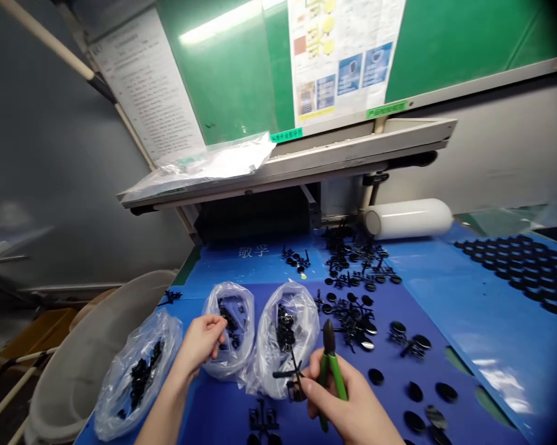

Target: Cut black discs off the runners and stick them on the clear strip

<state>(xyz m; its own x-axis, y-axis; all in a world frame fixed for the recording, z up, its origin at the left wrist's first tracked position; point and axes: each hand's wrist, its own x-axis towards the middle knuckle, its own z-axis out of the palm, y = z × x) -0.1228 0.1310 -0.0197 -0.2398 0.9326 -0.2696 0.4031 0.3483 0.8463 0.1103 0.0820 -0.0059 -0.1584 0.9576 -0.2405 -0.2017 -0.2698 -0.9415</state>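
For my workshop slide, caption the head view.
Right hand with green-handled pliers and a black part, left hand at a clear bag, black discs on a blue table.

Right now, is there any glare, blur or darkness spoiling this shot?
In the head view, a bright streak of glare crosses the green board; another glare patch whitens the blue sheet at lower right; the printed page at left is too soft to read; the upper right corner goes dark; the green-handled cutters in the right hand are easily made out.
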